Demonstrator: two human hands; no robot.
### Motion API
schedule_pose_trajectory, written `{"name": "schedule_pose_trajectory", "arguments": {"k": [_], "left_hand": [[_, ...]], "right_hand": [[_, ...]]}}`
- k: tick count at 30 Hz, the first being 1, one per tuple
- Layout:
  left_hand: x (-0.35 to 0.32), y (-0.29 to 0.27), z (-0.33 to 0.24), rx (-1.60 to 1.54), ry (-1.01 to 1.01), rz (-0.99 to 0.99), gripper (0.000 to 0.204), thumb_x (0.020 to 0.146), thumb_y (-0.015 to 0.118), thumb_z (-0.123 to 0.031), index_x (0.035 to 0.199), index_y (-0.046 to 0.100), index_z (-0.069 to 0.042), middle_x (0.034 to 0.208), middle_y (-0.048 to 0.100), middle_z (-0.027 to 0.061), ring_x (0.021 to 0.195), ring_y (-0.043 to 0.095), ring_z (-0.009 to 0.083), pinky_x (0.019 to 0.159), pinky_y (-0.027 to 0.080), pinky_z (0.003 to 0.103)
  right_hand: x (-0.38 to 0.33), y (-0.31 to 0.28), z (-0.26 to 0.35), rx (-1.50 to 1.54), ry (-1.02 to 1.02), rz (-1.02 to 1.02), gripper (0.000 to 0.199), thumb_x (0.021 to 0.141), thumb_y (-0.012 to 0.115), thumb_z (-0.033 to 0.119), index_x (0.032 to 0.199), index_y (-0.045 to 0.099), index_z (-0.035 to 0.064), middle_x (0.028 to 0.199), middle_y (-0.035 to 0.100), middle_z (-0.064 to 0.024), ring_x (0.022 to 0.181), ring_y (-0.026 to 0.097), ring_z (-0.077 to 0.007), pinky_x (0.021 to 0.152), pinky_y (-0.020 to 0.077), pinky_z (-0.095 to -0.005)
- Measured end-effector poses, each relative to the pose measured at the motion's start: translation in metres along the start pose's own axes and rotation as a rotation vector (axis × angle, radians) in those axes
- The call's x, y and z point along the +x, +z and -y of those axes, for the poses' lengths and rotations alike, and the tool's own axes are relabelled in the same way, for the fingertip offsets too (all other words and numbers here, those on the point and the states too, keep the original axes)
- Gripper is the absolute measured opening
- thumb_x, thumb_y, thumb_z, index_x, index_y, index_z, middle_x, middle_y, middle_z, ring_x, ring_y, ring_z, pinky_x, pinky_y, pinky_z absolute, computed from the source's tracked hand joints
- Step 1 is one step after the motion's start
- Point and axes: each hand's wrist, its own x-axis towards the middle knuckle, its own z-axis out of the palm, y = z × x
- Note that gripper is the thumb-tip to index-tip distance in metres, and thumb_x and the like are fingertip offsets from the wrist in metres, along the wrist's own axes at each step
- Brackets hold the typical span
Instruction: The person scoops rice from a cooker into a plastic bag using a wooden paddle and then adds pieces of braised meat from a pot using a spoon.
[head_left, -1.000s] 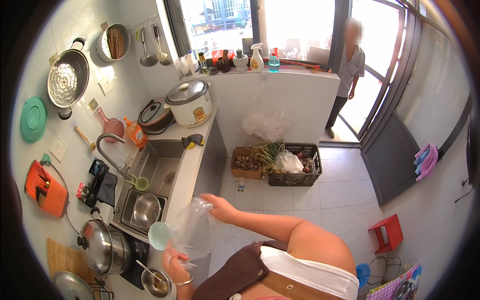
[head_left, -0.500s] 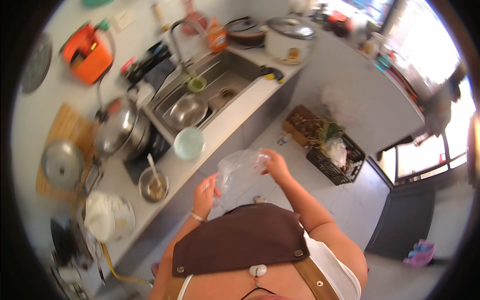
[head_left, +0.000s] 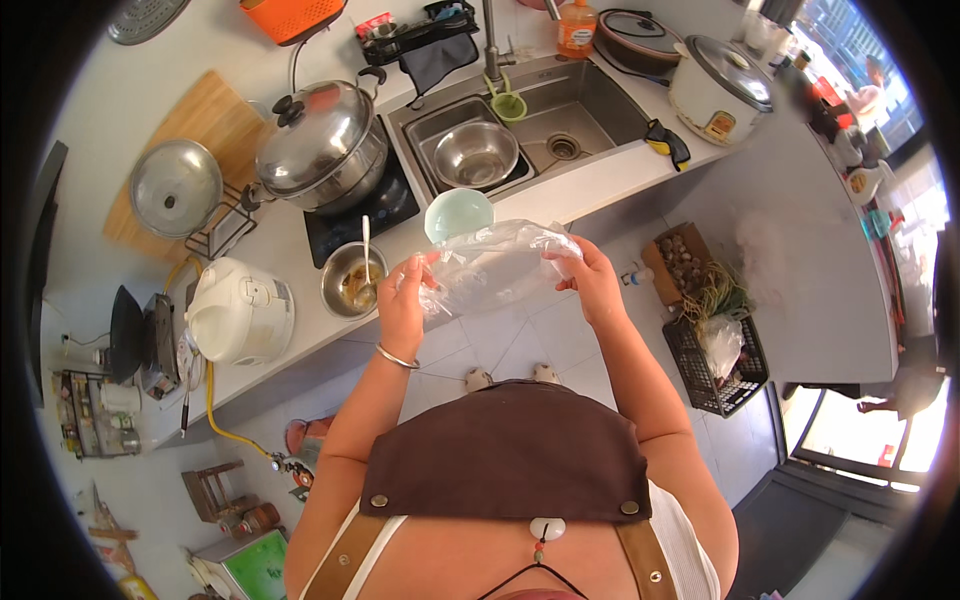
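A clear plastic bag (head_left: 492,272) is stretched between my two hands, in front of the counter edge. My left hand (head_left: 405,300) pinches its left end, close to a metal bowl (head_left: 338,290) with a spoon and some brownish food in it. My right hand (head_left: 592,282) grips the bag's other end, over the floor. Just beyond the bag, a pale green bowl (head_left: 459,213) stands at the counter's front edge, its lower part seen behind the plastic.
The sink (head_left: 590,105) holds a steel basin (head_left: 476,156). A lidded steel pot (head_left: 320,150) sits on the black cooktop, with a white rice cooker (head_left: 240,312) to the near left. On the floor at right stand a black crate (head_left: 690,362) and a cardboard box (head_left: 655,262).
My view has turned toward the counter and sink. Both hands have risen nearer the counter and spread farther apart, drawing the plastic bag wider between them.
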Motion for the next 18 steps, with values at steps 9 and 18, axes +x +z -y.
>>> {"name": "schedule_pose_trajectory", "arguments": {"k": [9, 18], "left_hand": [[0.028, 0.005, 0.013, 0.113, 0.056, -0.034, 0.032, 0.096, 0.046, -0.027, 0.099, 0.067, -0.002, 0.093, 0.063, 0.002, 0.087, 0.057, 0.0124, 0.082, 0.044, 0.028], [0.08, -0.029, 0.024, -0.157, -0.116, 0.125, 0.049, 0.095, 0.047, -0.047, 0.089, 0.062, -0.001, 0.073, 0.052, 0.0001, 0.072, 0.048, 0.0112, 0.068, 0.039, 0.025]], "right_hand": [[0.07, 0.005, -0.063, -0.529, -0.343, 0.151, 0.026, 0.095, 0.049, 0.026, 0.105, 0.064, 0.0072, 0.099, 0.066, -0.0081, 0.094, 0.058, -0.017, 0.089, 0.0435, -0.0317], [0.105, 0.066, -0.066, -0.301, -0.182, 0.163, 0.035, 0.09, 0.056, 0.034, 0.098, 0.065, 0.0013, 0.083, 0.066, -0.0118, 0.078, 0.059, -0.0161, 0.074, 0.0466, -0.0348]]}}
